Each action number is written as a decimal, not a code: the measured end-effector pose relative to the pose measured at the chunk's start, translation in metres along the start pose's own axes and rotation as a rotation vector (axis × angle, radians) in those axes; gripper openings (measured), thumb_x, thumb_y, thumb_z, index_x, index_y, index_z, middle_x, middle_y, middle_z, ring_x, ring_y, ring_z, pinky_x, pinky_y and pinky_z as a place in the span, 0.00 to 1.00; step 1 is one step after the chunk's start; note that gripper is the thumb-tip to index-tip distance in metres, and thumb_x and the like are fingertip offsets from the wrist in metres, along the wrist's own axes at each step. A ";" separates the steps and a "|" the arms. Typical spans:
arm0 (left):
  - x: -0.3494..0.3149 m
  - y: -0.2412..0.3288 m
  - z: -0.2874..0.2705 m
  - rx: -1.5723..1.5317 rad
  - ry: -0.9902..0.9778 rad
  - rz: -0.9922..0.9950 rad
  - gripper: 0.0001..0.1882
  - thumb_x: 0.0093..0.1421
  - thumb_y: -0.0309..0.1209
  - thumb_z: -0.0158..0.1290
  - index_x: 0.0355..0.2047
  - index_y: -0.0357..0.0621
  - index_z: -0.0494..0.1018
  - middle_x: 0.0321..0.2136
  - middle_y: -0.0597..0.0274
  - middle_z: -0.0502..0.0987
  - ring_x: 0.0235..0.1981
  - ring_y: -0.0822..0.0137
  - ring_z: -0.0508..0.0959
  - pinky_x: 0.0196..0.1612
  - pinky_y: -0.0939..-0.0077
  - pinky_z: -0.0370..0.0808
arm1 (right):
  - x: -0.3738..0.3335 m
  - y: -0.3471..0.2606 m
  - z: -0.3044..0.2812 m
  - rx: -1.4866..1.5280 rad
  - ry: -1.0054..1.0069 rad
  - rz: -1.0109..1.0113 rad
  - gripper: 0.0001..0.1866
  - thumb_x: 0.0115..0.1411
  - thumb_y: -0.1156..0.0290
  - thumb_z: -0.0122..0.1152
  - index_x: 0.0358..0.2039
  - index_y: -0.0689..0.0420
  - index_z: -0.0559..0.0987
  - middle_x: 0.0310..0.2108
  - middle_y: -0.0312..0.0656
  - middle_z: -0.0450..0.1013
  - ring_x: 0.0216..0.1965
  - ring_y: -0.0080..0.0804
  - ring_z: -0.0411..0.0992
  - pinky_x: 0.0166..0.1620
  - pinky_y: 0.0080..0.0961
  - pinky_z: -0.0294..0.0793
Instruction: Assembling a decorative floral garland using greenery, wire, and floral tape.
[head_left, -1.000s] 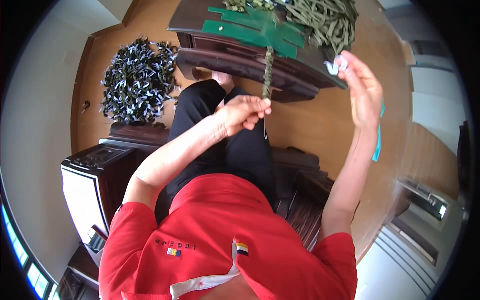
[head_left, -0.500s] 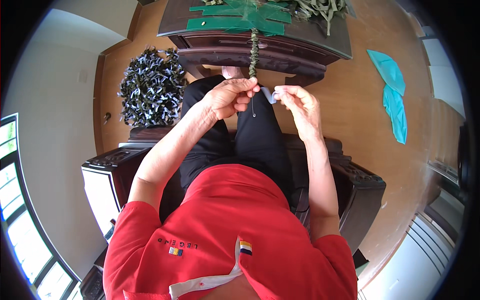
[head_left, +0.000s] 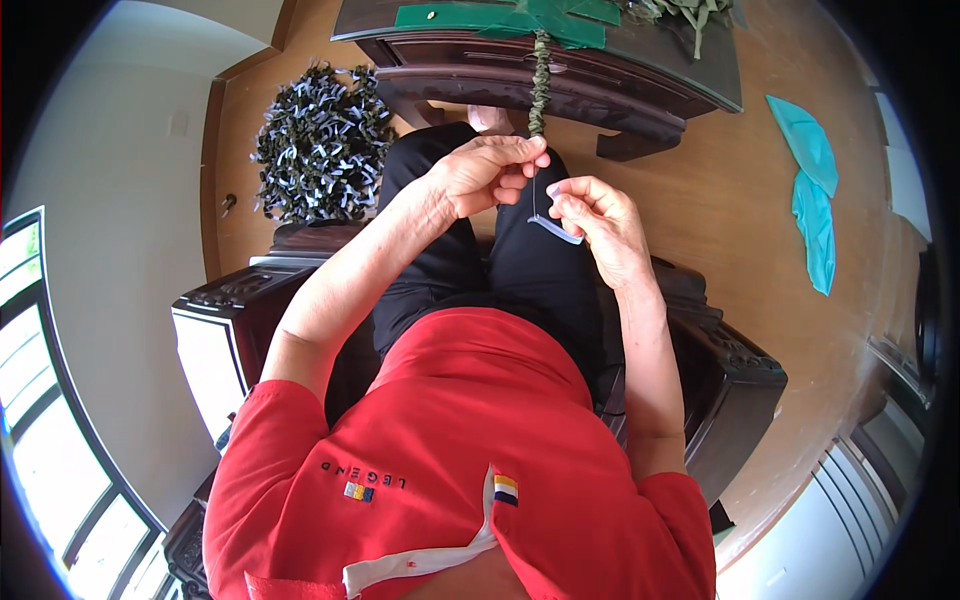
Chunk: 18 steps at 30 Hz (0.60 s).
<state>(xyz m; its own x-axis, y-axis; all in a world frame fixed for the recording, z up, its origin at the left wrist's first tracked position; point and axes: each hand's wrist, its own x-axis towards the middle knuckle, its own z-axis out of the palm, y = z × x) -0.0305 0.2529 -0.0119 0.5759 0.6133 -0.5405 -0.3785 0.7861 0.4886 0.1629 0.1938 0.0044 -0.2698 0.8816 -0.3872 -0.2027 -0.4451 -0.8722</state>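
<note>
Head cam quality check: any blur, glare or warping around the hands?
Head view: left hand and right hand sharp, evenly daylit, no glare on them; the thin wire and pale strip between them resolve clearly. Window at lower left is blown out. Fisheye bends the table edge; corners vignette black.

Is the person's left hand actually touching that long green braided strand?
Touching. In the head view, the left hand pinches the lower end of the green braided strand between its fingertips, with no gap showing between them.
</note>
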 end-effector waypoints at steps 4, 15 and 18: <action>-0.002 0.000 0.001 0.003 0.009 0.005 0.12 0.62 0.35 0.54 0.30 0.38 0.76 0.21 0.70 0.69 0.16 0.83 0.56 0.18 0.89 0.50 | 0.001 0.001 0.008 -0.035 -0.038 -0.012 0.05 0.59 0.74 0.58 0.31 0.62 0.78 0.26 0.36 0.72 0.24 0.15 0.62 0.29 0.12 0.62; 0.000 0.004 0.000 0.033 0.015 0.018 0.12 0.62 0.36 0.55 0.30 0.38 0.76 0.20 0.70 0.69 0.16 0.83 0.56 0.19 0.89 0.51 | 0.005 -0.001 0.005 -0.150 -0.164 -0.019 0.04 0.57 0.73 0.58 0.30 0.60 0.77 0.26 0.32 0.70 0.23 0.13 0.57 0.27 0.09 0.54; 0.001 0.005 0.000 0.090 0.041 0.018 0.13 0.61 0.37 0.55 0.29 0.38 0.76 0.19 0.70 0.69 0.16 0.82 0.58 0.18 0.89 0.53 | 0.008 -0.002 0.003 -0.123 -0.217 0.011 0.04 0.57 0.73 0.58 0.30 0.59 0.77 0.26 0.32 0.70 0.23 0.13 0.57 0.27 0.09 0.53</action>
<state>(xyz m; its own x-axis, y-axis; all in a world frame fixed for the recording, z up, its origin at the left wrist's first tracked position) -0.0316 0.2573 -0.0104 0.5388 0.6314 -0.5577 -0.3210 0.7659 0.5571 0.1581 0.2017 0.0041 -0.4696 0.8166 -0.3357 -0.0861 -0.4208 -0.9031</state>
